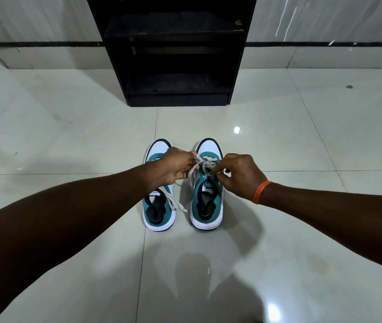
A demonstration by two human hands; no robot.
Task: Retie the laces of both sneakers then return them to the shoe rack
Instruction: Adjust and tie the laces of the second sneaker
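Observation:
Two teal-and-white sneakers stand side by side on the floor, toes pointing away from me. My left hand (173, 169) hovers over the left sneaker (159, 206) and pinches one end of the right sneaker's grey lace (205, 165). My right hand (241, 176) pinches the other end just above the tongue of the right sneaker (207, 206). The lace runs taut between both hands. Loose lace ends of the left sneaker trail across its side onto the tile.
A black shoe rack (176, 54) with open shelves stands against the wall straight ahead, about a tile's length past the sneakers. Glossy pale floor tiles (69, 136) surround everything. An orange band circles my right wrist.

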